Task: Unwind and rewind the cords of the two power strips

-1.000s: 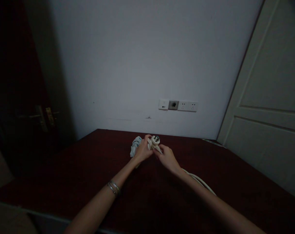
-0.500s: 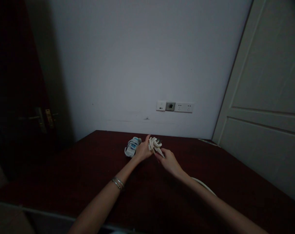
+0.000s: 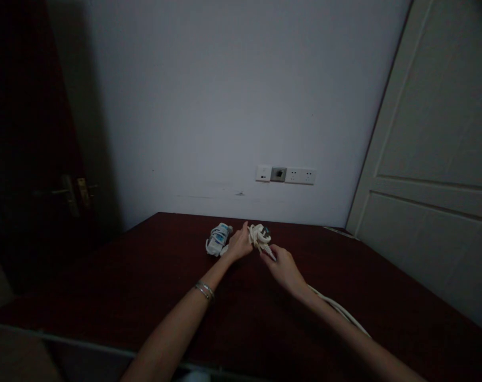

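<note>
Above the table, my left hand [image 3: 241, 244] is closed on a bunched white power cord [image 3: 260, 235]. A plug with dark prongs [image 3: 265, 232] shows at the top of that bunch. My right hand [image 3: 282, 263] pinches the cord's thicker ribbed end just to the right and below. More of the white cord trails behind my right forearm toward the table's right side. A white power strip [image 3: 218, 240] with cord wound round it and blue marks lies just left of my left hand. My fingertips are partly hidden by the cord.
The dark red-brown table [image 3: 117, 286] reaches back to the pale wall. Wall sockets [image 3: 300, 175] and a grey outlet plate [image 3: 278, 174] sit above its back edge. A pale panelled door [image 3: 435, 207] stands at the right, a dark door with a handle [image 3: 69, 193] at the left.
Both hands have shifted slightly to the right with the bunched cord, leaving a wider gap to the power strip. More of the trailing cord shows by my right forearm.
</note>
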